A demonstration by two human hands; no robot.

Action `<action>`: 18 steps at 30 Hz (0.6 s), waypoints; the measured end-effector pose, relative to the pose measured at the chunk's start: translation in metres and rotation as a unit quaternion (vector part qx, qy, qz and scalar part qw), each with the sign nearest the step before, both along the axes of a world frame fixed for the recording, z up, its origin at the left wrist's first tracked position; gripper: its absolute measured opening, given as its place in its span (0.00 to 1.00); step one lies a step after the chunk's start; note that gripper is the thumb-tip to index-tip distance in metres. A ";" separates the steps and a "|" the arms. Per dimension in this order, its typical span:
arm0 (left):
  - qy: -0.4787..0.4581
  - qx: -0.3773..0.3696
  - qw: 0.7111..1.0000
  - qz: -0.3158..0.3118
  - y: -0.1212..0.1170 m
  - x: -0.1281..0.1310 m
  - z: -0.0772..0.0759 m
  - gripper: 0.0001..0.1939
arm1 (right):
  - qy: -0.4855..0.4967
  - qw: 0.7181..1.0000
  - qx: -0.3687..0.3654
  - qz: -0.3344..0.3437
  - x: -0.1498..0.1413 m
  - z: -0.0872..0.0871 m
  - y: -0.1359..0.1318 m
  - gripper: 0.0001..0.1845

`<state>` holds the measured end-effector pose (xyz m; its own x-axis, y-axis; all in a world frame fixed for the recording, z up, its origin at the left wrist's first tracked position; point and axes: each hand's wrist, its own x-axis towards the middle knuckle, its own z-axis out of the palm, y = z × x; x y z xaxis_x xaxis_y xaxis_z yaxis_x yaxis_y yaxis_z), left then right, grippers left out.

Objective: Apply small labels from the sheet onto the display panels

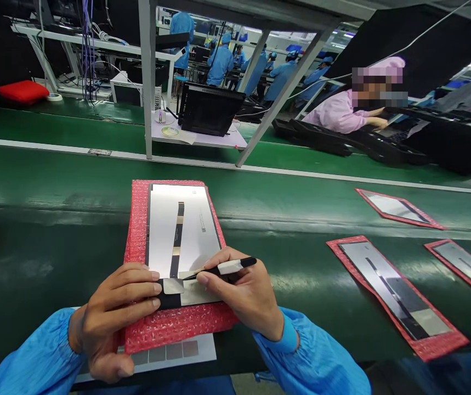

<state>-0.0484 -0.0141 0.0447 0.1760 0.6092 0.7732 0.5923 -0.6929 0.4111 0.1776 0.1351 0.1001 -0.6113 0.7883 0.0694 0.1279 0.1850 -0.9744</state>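
A display panel (165, 230) with a silver back lies on red bubble wrap (177, 326) in front of me. Down its back runs a dark ribbon strip (175, 241). My left hand (122, 307) rests over the panel's lower left edge, fingers stretched out and thumb apart. In my right hand (243, 291) is a pair of tweezers (231, 267), black with a pale wrapped section. Their tips touch or sit just above a small grey square piece (173, 286) at the foot of the strip. Beneath the wrap, a white sheet with grey squares (186, 348) sticks out.
More panels on red wrap lie to the right, one nearer (387, 280), one at the edge (469, 266) and one farther back (395, 207). Behind the bench rail stand metal posts (147, 82) and a black monitor (210, 108). A person in pink (338, 112) works across the line.
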 end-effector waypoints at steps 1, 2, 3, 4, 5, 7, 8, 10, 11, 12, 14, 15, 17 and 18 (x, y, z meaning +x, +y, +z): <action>0.003 0.002 1.000 -0.002 0.000 -0.001 0.000 0.34 | 0.000 1.000 0.001 0.000 0.000 0.000 0.000 0.08; 0.012 0.002 1.000 -0.006 0.001 -0.002 -0.001 0.34 | -0.001 1.000 0.001 0.000 0.000 0.000 0.000 0.07; 0.023 0.002 1.000 -0.010 0.001 -0.003 -0.001 0.35 | -0.002 1.000 0.000 0.000 0.000 0.000 0.000 0.07; 0.038 0.000 0.999 -0.016 0.001 -0.004 -0.001 0.36 | -0.004 1.000 0.000 0.000 0.000 0.000 0.000 0.07; 0.053 -0.002 0.998 -0.020 0.001 -0.005 -0.002 0.36 | -0.005 1.000 0.001 0.000 0.000 0.000 0.000 0.07; 0.074 -0.010 0.997 -0.021 0.001 -0.007 -0.003 0.36 | -0.006 1.000 0.002 0.000 0.000 0.000 0.000 0.07; 0.080 -0.012 0.996 -0.021 0.001 -0.007 -0.003 0.36 | -0.007 1.000 0.003 0.000 0.000 -0.001 0.000 0.07; 0.087 -0.012 0.996 -0.019 0.001 -0.007 -0.002 0.36 | -0.009 1.000 0.002 0.003 0.000 -0.001 0.000 0.07; 0.088 -0.010 0.996 -0.019 0.001 -0.007 0.000 0.36 | -0.011 1.000 0.000 0.004 0.000 -0.001 0.001 0.07; 0.087 -0.007 0.996 -0.018 0.001 -0.006 0.001 0.36 | -0.012 1.000 -0.001 0.006 0.000 -0.001 0.001 0.08; 0.086 -0.005 0.996 -0.015 0.002 -0.006 0.005 0.35 | -0.013 1.000 -0.004 0.009 -0.001 0.000 0.001 0.08; 0.086 -0.006 0.996 -0.014 0.003 -0.005 0.007 0.35 | -0.013 1.000 -0.005 0.010 -0.001 0.000 0.001 0.08; 0.089 -0.008 0.996 -0.015 0.004 -0.006 0.010 0.34 | -0.013 1.000 -0.005 0.011 -0.002 0.000 0.000 0.08; 0.089 -0.009 0.996 -0.017 0.004 -0.006 0.010 0.34 | -0.013 1.000 -0.004 0.012 -0.002 0.000 0.000 0.08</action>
